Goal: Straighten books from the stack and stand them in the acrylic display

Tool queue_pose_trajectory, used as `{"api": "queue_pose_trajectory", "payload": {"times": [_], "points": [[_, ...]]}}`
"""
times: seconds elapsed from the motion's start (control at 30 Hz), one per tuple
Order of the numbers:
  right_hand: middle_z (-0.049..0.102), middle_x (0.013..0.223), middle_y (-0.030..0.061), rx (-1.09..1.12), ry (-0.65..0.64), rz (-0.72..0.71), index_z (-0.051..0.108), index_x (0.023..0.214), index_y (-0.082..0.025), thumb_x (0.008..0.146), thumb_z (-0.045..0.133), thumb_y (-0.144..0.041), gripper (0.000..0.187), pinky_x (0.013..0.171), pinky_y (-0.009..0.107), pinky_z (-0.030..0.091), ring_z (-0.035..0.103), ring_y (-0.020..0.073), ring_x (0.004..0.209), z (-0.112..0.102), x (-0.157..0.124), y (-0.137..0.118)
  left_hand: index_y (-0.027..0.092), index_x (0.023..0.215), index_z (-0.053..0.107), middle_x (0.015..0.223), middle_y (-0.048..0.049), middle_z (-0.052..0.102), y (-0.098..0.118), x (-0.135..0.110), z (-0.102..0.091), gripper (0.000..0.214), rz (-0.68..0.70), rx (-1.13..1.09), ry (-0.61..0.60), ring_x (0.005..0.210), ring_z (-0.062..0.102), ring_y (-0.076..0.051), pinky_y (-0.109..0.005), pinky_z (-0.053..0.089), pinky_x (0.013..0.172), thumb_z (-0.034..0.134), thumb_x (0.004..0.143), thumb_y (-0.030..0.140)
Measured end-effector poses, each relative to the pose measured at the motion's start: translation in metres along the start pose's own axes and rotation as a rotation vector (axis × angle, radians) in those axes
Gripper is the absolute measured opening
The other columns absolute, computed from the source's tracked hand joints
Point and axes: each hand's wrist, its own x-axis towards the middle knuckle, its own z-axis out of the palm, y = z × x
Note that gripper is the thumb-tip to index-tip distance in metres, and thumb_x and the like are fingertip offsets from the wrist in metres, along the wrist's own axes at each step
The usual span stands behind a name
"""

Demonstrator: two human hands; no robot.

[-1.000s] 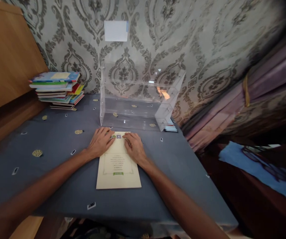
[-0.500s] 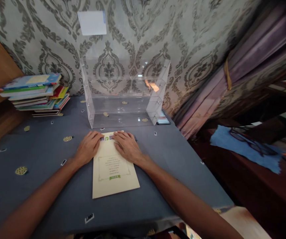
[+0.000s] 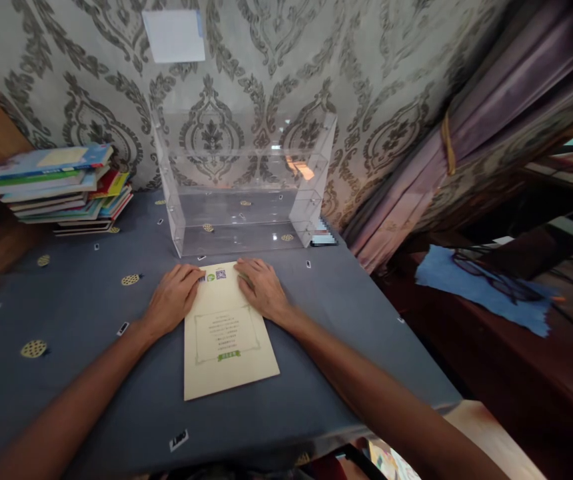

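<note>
clear acrylic shelf (image 3: 239,193), hands on booklet (image 3: 224,333)

In the upper middle of the frame a clear acrylic rack (image 3: 311,200) stands against the patterned wall (image 3: 266,67), and only a narrow strip of worktop (image 3: 81,320) separates its base from the left hand (image 3: 171,300) and right hand (image 3: 261,287), which lie flat on the far end of a cream booklet (image 3: 224,340). The left half of the worktop is bare cloth up to the stack of books (image 3: 56,187) at upper left, with a wide lane between books and rack. On the right the worktop ends just past the rack, where a purple curtain (image 3: 416,193) hangs close.
</note>
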Motion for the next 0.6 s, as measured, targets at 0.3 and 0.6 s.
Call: {"api": "queue_pose_trajectory", "payload": {"times": [0.3, 0.6], "points": [[0.066, 0.132, 0.0104, 0.163, 0.051, 0.043, 0.065, 0.119, -0.019, 0.088, 0.050, -0.013, 0.035, 0.107, 0.044, 0.043, 0.060, 0.0234, 0.122, 0.006, 0.000, 0.013, 0.020, 0.119, 0.064, 0.117, -0.0107, 0.066, 0.004, 0.002, -0.003, 0.033, 0.003, 0.043, -0.033, 0.105, 0.059, -0.026, -0.043, 0.048, 0.085, 0.038, 0.099, 0.025], [0.070, 0.124, 0.0065, 0.274, 0.089, 0.135, 0.064, 0.122, -0.021, 0.090, 0.045, -0.012, 0.038, 0.101, 0.038, 0.048, 0.063, 0.0209, 0.114, 0.003, 0.001, 0.013, 0.023, 0.126, 0.061, 0.120, -0.0103, 0.065, 0.014, 0.015, -0.002, 0.037, 0.079, 0.074, -0.091, 0.111, 0.058, -0.028, -0.045, 0.044, 0.088, 0.039, 0.097, 0.020]]}}
